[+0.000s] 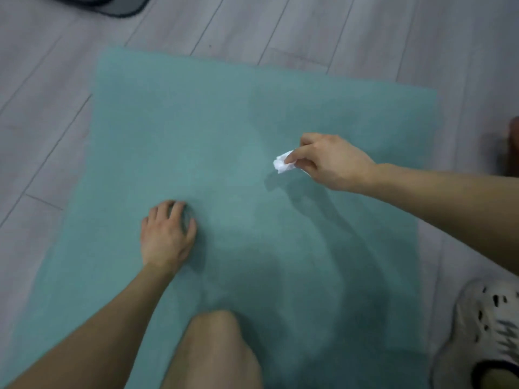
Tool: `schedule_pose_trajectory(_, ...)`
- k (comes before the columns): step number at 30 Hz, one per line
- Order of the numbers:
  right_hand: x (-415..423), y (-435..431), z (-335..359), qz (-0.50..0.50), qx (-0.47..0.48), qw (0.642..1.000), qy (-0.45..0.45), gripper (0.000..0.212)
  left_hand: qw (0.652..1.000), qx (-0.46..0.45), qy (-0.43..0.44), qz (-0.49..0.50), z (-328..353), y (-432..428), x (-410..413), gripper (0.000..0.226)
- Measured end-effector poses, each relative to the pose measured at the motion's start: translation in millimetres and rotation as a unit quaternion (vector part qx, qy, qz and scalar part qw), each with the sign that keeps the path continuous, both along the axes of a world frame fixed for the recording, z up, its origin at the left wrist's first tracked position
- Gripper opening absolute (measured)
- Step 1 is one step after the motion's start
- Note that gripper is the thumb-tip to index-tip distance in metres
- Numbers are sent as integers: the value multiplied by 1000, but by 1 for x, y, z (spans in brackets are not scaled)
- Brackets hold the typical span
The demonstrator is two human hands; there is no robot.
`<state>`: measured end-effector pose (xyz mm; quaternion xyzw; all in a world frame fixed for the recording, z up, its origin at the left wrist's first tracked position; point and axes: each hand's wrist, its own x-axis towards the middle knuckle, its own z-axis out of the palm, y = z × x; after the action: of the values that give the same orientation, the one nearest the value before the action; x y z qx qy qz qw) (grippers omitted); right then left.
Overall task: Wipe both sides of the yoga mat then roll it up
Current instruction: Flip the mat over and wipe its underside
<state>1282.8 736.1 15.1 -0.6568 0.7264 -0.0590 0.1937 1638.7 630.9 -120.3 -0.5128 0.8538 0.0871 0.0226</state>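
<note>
A teal yoga mat [224, 130] lies flat and unrolled on the floor, its far edge near the top of the view. My right hand [334, 162] hovers a little above the mat's right half and pinches a crumpled white tissue [283, 163] between thumb and fingers; its shadow falls on the mat just below. My left hand [167, 234] rests on the mat at centre left, with curled fingertips pressing on the surface. My bare knee [216, 352] is on the mat's near part.
Grey wood-plank floor [337, 32] surrounds the mat. A white perforated clog [483, 332] on a foot stands off the mat's right edge at the bottom right. A dark object [112, 4] lies at the top left, and a brown object [514, 141] at the right edge.
</note>
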Motion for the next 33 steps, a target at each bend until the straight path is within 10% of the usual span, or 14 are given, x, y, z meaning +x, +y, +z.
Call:
schedule_pose_trajectory(7,-74,100,-13,-19,-44,999,15,26,978,84,73,-175,4,116,-205,92)
schedule_pose_trajectory(16,-133,166,-111,-144,-102,983,-43,25,977,135,-106,-127,22,117,-336,183)
schedule_pose_trajectory(26,-316,25,-143,-105,-169,980,-22,30,960,133,-196,-152,29,104,-351,180)
schedule_pose_trajectory(30,-283,50,-149,-171,-200,963,-53,28,956,122,-201,-172,40,91,-357,158)
schedule_pose_trajectory(33,-215,110,-159,-38,-172,975,-139,31,957,85,-199,-195,46,75,-369,135)
